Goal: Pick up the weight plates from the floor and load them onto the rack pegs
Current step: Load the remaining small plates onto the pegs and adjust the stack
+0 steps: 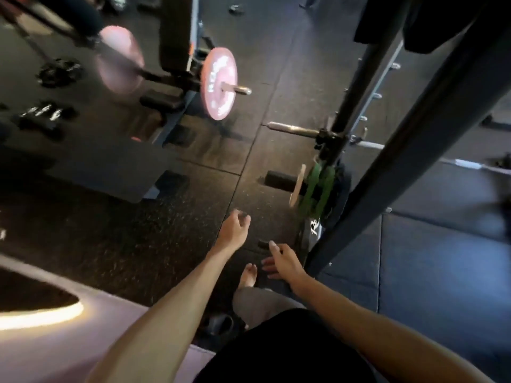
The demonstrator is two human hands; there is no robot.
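Observation:
Both arms reach forward over the dark rubber floor. My left hand [234, 230] is empty with fingers loosely curled. My right hand [283, 261] is empty too, fingers spread, just left of the rack's slanted upright [401, 150]. Ahead of them a black rack peg [279, 179] sticks out to the left, carrying a thin pale plate [298, 185] and green plates [318, 186] against the post. Higher up a bare steel peg [293, 129] juts left. A black plate [59, 71] lies on the floor at far left.
A pink plate [218, 82] sits on a barbell at a bench rack, with a second blurred pink plate [121, 62] behind. Small dark weights [41, 114] lie at left. My bare foot [249, 275] stands below my hands. A dark mat [442, 272] covers the floor at right.

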